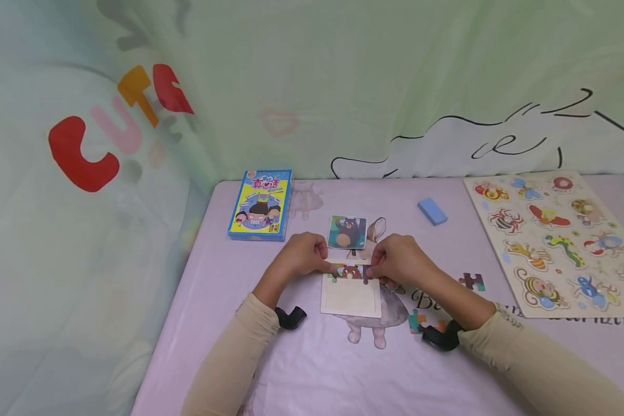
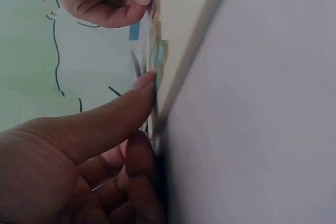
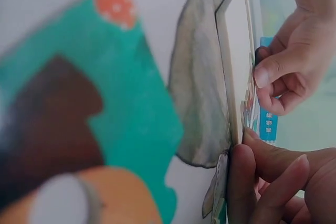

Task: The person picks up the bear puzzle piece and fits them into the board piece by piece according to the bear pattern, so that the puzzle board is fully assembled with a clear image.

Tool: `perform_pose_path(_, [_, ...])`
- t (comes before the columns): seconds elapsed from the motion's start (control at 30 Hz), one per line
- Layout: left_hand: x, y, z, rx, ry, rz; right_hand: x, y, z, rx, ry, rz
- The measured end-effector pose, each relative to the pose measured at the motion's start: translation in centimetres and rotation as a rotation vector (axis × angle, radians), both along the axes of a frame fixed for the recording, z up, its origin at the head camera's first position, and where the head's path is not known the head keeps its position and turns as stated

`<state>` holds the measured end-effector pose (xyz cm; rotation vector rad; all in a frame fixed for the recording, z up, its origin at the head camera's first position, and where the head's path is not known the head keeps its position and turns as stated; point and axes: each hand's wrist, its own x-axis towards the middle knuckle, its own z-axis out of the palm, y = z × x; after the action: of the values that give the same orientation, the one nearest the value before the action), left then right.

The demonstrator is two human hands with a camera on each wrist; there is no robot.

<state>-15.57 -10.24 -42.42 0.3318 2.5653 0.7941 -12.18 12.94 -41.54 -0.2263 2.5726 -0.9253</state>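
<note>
A small pale puzzle tray (image 1: pixel 351 299) lies on the table, and a row of jigsaw pieces (image 1: pixel 351 271) showing a brown bear's face fills its far end. My left hand (image 1: pixel 308 253) grips the tray's far left corner, thumb on the pieces and other fingers curled at the edge. At the far right corner, my right hand (image 1: pixel 403 260) pinches the tray the same way. Just beyond stands the picture card (image 1: pixel 347 232) of a bear, flat on the cloth. In the right wrist view, a loose green jigsaw piece (image 3: pixel 142 72) looms large up close.
More loose jigsaw pieces (image 1: pixel 472 281) lie right of the tray, some partly behind my right wrist. A blue block (image 1: pixel 432 211) sits farther back. To the right is a wooden insect puzzle board (image 1: pixel 541 242); at back left, a yellow and blue card box (image 1: pixel 260 205). Curtains rise behind.
</note>
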Motion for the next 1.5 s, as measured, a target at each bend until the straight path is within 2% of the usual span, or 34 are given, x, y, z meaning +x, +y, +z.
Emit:
perform_pose_path(0.17, [-0.1, -0.4, -0.6, 0.041, 0.002, -0.012, -0.2, 0.1, -0.2, -0.014, -0.005, 0.002])
perform_pose_path(0.43, [0.1, -1.1, -1.1, 0.063, -0.001, 0.019, -0.5, -0.1, -0.6, -0.018, -0.020, 0.016])
perform_pose_path(0.7, [-0.2, -1.1, -1.3, 0.058, -0.002, 0.015, -0.9, 0.9, 0.6, -0.034, -0.086, 0.050])
perform_pose_path(0.83, [-0.3, -1.0, -1.3, 0.055, -0.013, 0.018, -0.7, 2.2, 1.4, -0.032, -0.038, 0.047])
perform_pose_path(0.97, [-0.2, -1.0, -1.1, 0.064, -0.016, 0.026, -0.6, 3.6, 1.9, 0.006, 0.032, 0.047])
perform_pose_path(1.2, [0.0, -0.8, -1.1, 0.056, 0.004, 0.024, -0.2, 5.3, 1.5, 0.072, -0.025, 0.056])
perform_pose_path(1.5, [0.1, -0.6, -1.4, 0.051, 0.037, 0.048, 0.2, 5.9, 0.4, 0.159, 0.016, 0.078])
